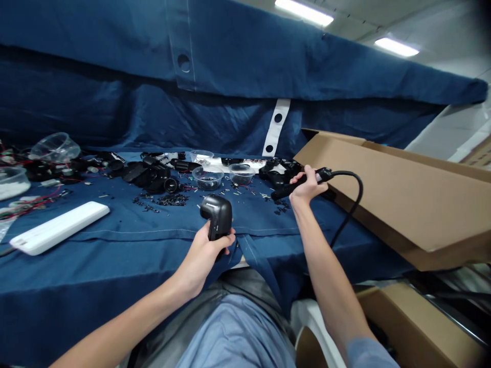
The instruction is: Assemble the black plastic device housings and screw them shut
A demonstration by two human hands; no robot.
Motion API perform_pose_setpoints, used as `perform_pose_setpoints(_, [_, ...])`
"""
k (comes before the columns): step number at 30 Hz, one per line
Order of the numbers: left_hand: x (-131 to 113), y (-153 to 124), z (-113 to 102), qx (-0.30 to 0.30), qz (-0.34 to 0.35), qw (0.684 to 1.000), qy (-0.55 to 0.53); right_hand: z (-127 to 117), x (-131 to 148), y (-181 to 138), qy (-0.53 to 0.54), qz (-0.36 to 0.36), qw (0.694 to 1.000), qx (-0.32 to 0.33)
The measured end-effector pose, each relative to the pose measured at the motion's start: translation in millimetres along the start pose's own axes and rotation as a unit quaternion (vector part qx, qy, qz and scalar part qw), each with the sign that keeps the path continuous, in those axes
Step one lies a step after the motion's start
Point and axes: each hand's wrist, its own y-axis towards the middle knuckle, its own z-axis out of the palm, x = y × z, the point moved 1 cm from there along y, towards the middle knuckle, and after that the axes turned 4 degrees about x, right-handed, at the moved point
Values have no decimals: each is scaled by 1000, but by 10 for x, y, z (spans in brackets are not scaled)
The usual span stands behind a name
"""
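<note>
Nearest the camera is the person's blue shirt. From the left, a white bar lies on the cloth-covered bench. The left hand is wrapped around the grip of a black angled device, raised at the bench's front edge, grip roughly upright, head turned leftward; its white lettering is too small to read. Well apart, the right hand grasps a black corded tool, farther out and right of the device, its long axis nearly level, tip pointing left. No other writing is legible.
</note>
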Motion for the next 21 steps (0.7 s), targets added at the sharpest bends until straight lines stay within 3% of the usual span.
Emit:
perform_pose_setpoints(7, [24,31,-38,-11,0,1000,6,16,-8,28,1,-13,1000,-14])
perform_pose_setpoints(12, [29,44,-42,-13,0,1000,2,33,49,-29,18,20,1000,-7])
perform_pose_setpoints(21, [100,117,-39,-36,21,998,-50,93,896,-397,113,99,988,33])
